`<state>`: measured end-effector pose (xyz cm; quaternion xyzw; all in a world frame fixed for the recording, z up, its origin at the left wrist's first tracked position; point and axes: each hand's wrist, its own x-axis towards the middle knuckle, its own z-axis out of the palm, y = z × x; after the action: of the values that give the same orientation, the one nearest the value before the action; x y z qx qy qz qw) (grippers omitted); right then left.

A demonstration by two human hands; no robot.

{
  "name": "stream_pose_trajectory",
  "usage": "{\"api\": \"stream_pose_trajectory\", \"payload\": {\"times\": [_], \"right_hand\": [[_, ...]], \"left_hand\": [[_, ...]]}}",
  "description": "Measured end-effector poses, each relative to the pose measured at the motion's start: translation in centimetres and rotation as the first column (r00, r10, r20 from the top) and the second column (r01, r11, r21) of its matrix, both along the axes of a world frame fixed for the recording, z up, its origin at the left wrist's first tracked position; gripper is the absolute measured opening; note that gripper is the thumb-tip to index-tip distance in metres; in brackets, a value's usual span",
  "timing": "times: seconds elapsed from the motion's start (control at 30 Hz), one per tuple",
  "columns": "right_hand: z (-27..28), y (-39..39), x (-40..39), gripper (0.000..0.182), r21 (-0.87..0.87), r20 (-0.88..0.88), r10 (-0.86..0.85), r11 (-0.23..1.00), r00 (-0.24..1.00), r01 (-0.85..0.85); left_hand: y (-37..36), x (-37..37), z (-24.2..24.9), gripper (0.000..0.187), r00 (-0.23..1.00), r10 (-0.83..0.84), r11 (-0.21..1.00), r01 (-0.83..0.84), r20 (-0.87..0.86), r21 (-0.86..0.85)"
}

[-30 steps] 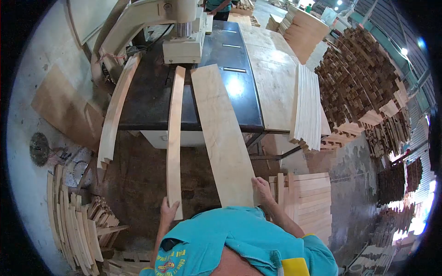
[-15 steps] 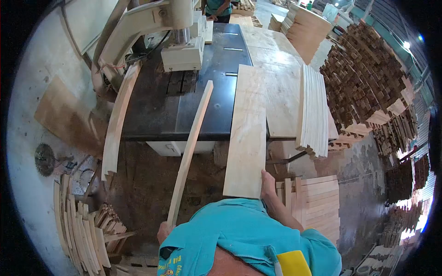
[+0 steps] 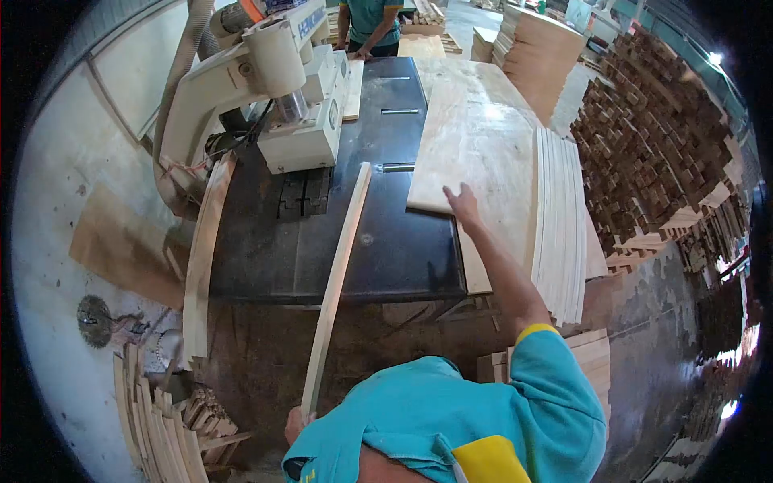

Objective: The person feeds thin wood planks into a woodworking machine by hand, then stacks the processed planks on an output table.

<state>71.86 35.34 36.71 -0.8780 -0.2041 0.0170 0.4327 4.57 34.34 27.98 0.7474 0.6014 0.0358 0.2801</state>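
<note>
My left hand (image 3: 295, 425) is closed around the near end of a long narrow wood strip (image 3: 342, 266), whose far part reaches over the dark machine table (image 3: 394, 266). My right hand (image 3: 465, 206) is stretched forward with thumb and fingers apart, right at the near end of a wide pale board (image 3: 443, 153). That board lies along the right side of the machine table, overlapping the plywood surface (image 3: 503, 177) beside it. To the left of the strip, the cream machine head (image 3: 299, 141) hangs over a slotted plate (image 3: 304, 195) in the table.
Long pieces of wood (image 3: 211, 258) lie along the table's left edge. A row of pale boards (image 3: 560, 217) stands on the right. Behind it rises a large pile of wood pieces (image 3: 644, 153). A co-worker (image 3: 374, 28) stands at the far end. Offcuts (image 3: 153, 427) sit lower left.
The wide board has moved forward, away from my body, onto the table and plywood. My right arm has extended after it, its fingers now spread. My left hand still holds the strip.
</note>
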Motion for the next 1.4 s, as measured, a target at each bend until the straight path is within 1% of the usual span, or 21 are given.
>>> {"api": "stream_pose_trajectory", "payload": {"times": [0.03,0.1,0.17,0.2,0.27,0.47,0.63,0.67,0.73,0.8,0.83,0.87,0.93,0.97,1.0,1.07,1.1,1.17,1.2,1.3,1.4], "right_hand": [[3.1,0.1,-3.1,0.067,0.026,-0.131,0.090,0.996,0.987,-0.087],[-3.5,1.1,-4.9,0.050,0.072,0.220,0.241,0.963,0.945,-0.262],[-6.4,0.1,-8.9,0.050,0.042,0.070,0.416,0.907,0.907,-0.419],[-8.8,-0.6,-10.4,0.052,-0.232,0.296,0.471,0.879,0.831,-0.416],[-6.6,-1.3,-12.7,0.052,-0.303,0.268,0.590,0.802,0.762,-0.514],[-6.5,-1.0,-12.2,0.049,-0.283,0.241,0.569,0.816,0.786,-0.504],[-6.5,-1.1,-12.1,0.046,-0.214,0.227,0.527,0.848,0.819,-0.486],[-6.4,-1.2,-12.2,0.045,-0.179,0.236,0.525,0.851,0.818,-0.495],[-6.5,-1.4,-12.0,0.043,-0.152,0.257,0.484,0.875,0.836,-0.460],[-7.8,-1.2,-11.5,0.041,0.132,0.224,0.416,0.883,0.881,-0.450],[-6.9,-1.3,-11.6,0.039,0.304,0.056,0.348,0.887,0.936,-0.347],[-6.0,-1.9,-11.9,0.039,0.307,0.057,0.332,0.892,0.942,-0.332],[-4.4,-3.3,-13.4,0.040,0.409,0.001,0.264,0.880,0.964,-0.241],[-5.7,-3.7,-14.1,0.040,0.401,0.137,0.209,0.882,0.968,-0.247],[-4.2,-5.3,-15.2,0.040,0.417,0.089,0.250,0.869,0.964,-0.264],[-2.4,-8.2,-16.9,0.033,0.400,0.212,0.217,0.871,0.953,-0.287],[-2.3,-9.7,-17.5,0.033,0.407,0.204,0.205,0.871,0.957,-0.274],[-2.7,-13.0,-18.6,0.025,0.395,-0.116,0.488,0.821,0.865,-0.411],[-3.1,-14.4,-19.1,0.025,0.403,-0.129,0.466,0.831,0.875,-0.383],[-4.2,-18.2,-20.3,0.021,0.290,-0.072,0.554,0.807,0.829,-0.514],[-5.2,-21.4,-20.7,0.021,0.220,-0.134,0.530,0.839,0.837,-0.497]], "left_hand": [[-0.5,0.7,0.0,0.038,1.000,0.000,1.000,0.000,0.009,0.024],[-1.7,1.9,-0.1,0.037,1.000,0.000,0.998,-0.002,0.024,0.069],[-2.7,3.0,-0.2,0.036,0.999,-0.003,0.993,-0.002,0.042,0.118],[-2.9,3.6,-0.4,0.035,0.999,-0.008,0.989,0.000,0.053,0.146],[-3.2,4.7,-0.6,0.034,0.997,-0.025,0.980,0.010,0.074,0.199],[-2.4,5.2,-1.3,0.031,0.985,-0.128,0.951,0.090,0.113,0.296],[2.3,6.2,-6.0,0.034,0.934,-0.338,0.940,0.341,-0.117,0.009],[2.9,6.5,-6.8,0.034,0.923,-0.366,0.929,0.370,-0.122,0.009],[3.3,7.4,-8.0,0.036,0.936,-0.340,0.938,0.330,0.092,0.105],[3.6,10.6,-4.0,0.036,0.927,-0.374,0.927,0.373,0.033,0.050],[3.5,12.5,-1.6,0.037,0.921,-0.389,0.921,0.389,-0.027,-0.006],[3.3,13.6,-0.5,0.037,0.914,-0.404,0.915,0.404,-0.029,-0.003],[3.2,15.6,1.6,0.035,0.858,-0.514,0.822,0.490,0.010,0.290],[3.4,16.8,3.0,0.035,0.852,-0.524,0.816,0.501,0.002,0.290],[3.5,18.6,5.0,0.034,0.833,-0.551,0.814,0.525,0.043,0.250],[4.0,22.4,6.7,0.033,0.811,-0.581,0.804,0.556,0.076,0.211],[4.4,24.1,7.1,0.033,0.779,-0.609,0.792,0.593,0.147,0.144],[4.5,28.4,8.2,0.035,0.699,-0.685,0.725,0.682,0.205,0.095],[3.9,30.9,8.7,0.036,0.651,-0.734,0.675,0.729,0.193,0.111],[2.4,37.4,8.9,0.036,0.521,-0.807,0.572,0.806,0.280,0.149],[-0.1,43.0,8.6,0.038,0.375,-0.855,0.472,0.849,0.358,0.239]]}}
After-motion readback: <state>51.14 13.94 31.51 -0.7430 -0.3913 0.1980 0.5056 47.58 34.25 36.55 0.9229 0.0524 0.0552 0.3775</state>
